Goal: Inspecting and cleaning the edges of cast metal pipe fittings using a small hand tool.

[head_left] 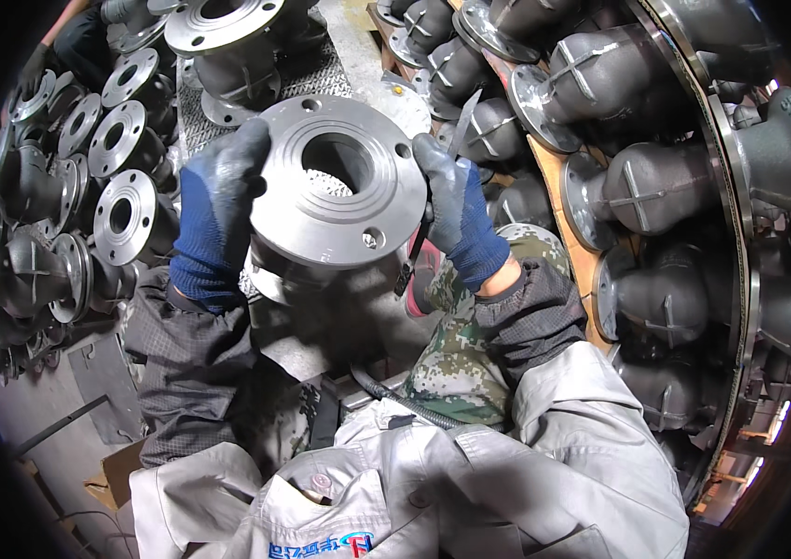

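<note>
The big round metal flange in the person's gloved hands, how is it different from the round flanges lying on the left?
The light grey round metal flange, held between the left hand and the right hand, looks larger and sits close to the camera. The dark-bodied flanges on the left look smaller, rest in a crowded pile and are untouched. Both have a big centre hole ringed by small bolt holes.

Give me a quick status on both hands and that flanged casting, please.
Left hand and right hand, both gloved, grip the flanged casting by its rim, face up. Right hand also holds a thin tool. Nothing blocking.
</note>
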### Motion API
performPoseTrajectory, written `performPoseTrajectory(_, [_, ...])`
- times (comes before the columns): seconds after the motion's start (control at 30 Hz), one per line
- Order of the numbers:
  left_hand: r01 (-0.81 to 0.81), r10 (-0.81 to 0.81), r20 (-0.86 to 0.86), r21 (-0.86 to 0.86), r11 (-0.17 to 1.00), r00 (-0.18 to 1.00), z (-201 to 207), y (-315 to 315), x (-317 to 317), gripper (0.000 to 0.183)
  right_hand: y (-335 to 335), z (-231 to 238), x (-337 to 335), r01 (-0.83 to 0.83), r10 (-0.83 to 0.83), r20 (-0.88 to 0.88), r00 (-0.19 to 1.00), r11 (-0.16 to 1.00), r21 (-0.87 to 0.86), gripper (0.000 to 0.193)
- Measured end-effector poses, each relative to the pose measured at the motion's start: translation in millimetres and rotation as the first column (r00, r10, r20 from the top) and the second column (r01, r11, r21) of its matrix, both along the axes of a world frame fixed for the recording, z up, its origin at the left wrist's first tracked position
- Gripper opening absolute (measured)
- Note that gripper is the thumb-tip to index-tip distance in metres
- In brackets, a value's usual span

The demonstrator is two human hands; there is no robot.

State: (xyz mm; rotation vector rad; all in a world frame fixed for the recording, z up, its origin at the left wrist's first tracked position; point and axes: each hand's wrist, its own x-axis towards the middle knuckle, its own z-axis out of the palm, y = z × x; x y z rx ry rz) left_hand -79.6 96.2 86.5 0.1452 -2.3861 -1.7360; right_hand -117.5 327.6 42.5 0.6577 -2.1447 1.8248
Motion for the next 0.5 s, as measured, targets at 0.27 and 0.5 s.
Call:
performPoseTrajectory(0.27, [-0.042,-0.008,0.088,0.560,0.827,0.996,-37.8,-32.8,34.0,0.035,-35.1,45.9,19.4,-0.082,0.120,0.429,0.895,0.991,-0.106,0.025])
performPoseTrajectory(0.5, [-0.185,0.167,0.100,0.750,0.635,0.981,-72.0,-72.5,87.8,0.041,-96.0,57.0,49.3,-0.298,0.283,0.321,0.904,0.954,-0.001,0.032])
